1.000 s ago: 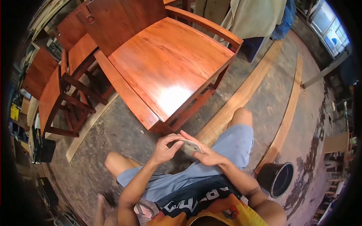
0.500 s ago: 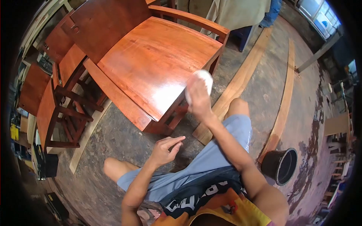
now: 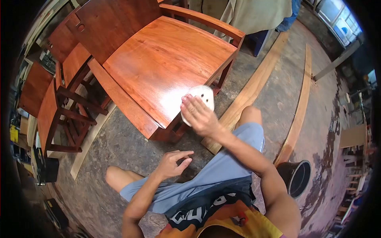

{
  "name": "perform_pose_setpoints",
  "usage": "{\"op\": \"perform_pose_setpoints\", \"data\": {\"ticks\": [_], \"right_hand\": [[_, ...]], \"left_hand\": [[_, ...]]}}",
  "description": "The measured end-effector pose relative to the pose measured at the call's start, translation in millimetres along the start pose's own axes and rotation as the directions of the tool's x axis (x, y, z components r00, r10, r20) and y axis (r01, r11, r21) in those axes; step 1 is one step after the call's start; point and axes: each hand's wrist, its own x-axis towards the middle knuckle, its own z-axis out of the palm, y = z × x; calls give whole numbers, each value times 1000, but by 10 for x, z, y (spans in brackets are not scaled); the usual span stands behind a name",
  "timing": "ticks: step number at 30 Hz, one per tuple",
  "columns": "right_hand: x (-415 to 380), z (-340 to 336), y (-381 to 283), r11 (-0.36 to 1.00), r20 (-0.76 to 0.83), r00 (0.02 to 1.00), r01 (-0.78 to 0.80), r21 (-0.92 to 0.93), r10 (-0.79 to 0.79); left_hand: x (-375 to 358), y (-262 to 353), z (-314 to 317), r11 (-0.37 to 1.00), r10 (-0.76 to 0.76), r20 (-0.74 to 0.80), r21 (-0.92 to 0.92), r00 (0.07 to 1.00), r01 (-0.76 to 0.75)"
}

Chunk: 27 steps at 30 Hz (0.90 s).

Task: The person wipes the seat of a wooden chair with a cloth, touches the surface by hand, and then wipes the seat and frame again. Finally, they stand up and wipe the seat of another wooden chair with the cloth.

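A round white sanding disc (image 3: 206,95) with small dark holes lies under the fingers of my right hand (image 3: 200,117). My right hand holds it flat at the front edge of a glossy reddish-brown wooden chair's seat (image 3: 166,51). Part of the disc is hidden by the fingers. Above my lap hovers my left hand (image 3: 174,163), open and holding nothing, its fingers stretched out and the thumb apart. The chair's near armrest (image 3: 119,99) runs along the left side of the seat.
More wooden chairs (image 3: 47,107) stand at the left. Long planks (image 3: 250,87) lie on the concrete floor to the right. A black bucket (image 3: 293,178) sits by my right elbow. Beyond the chair hangs a beige cloth (image 3: 258,16).
My right hand has moved left and slightly down along the seat's front edge with the sanding disc, whose holes now show. My left hand has barely moved.
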Motion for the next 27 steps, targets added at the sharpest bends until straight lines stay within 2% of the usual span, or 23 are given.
{"op": "perform_pose_setpoints", "data": {"ticks": [2,3,4,6,7,8,10,12,14,16,17,20,21,24,25,27], "right_hand": [[-17,68,405,992,-67,991,-122,-33,119],[14,48,543,934,-120,949,-310,-176,292],[226,-71,498,918,-221,934,-328,-225,280],[-19,190,227,969,-159,961,-241,-62,228],[-62,126,41,996,-85,993,-80,28,82],[-4,-23,-65,993,-2,993,115,11,-115],[-45,51,253,994,-77,991,108,4,-108],[78,-11,470,951,-148,956,-274,-144,253],[90,50,281,946,-137,949,-301,-118,285],[-45,90,-17,992,-52,998,-22,126,28],[-25,67,-49,987,-45,995,94,128,-89],[68,61,297,979,-148,968,-202,3,201],[157,38,357,937,-203,936,-318,-145,286],[-16,177,0,987,-113,984,-127,98,138],[-2,92,-20,994,-52,998,38,107,-33],[-63,98,347,993,-85,989,-115,31,117]], "left_hand": [[-16,-16,12,1000,1,3,2,1000,-1],[2,6,-5,1000,-1,12,17,1000,1],[4,32,3,1000,-5,18,30,1000,5],[31,54,8,1000,-4,32,26,999,3],[36,65,17,1000,-4,39,22,999,4],[36,25,24,999,6,54,33,999,-8],[20,-104,39,998,24,88,53,996,-29],[42,7,43,999,-30,19,-18,999,30],[32,59,91,992,-88,-19,-90,996,86],[51,24,109,980,-137,-6,-145,991,134],[70,17,107,984,-127,-7,-129,992,125],[51,3,117,990,-100,6,-98,995,100],[54,2,108,992,-82,12,-90,997,83],[79,12,64,998,-50,47,-46,998,52],[91,14,58,999,-42,58,-29,997,44],[68,8,56,1000,-25,61,-4,998,25]]}}
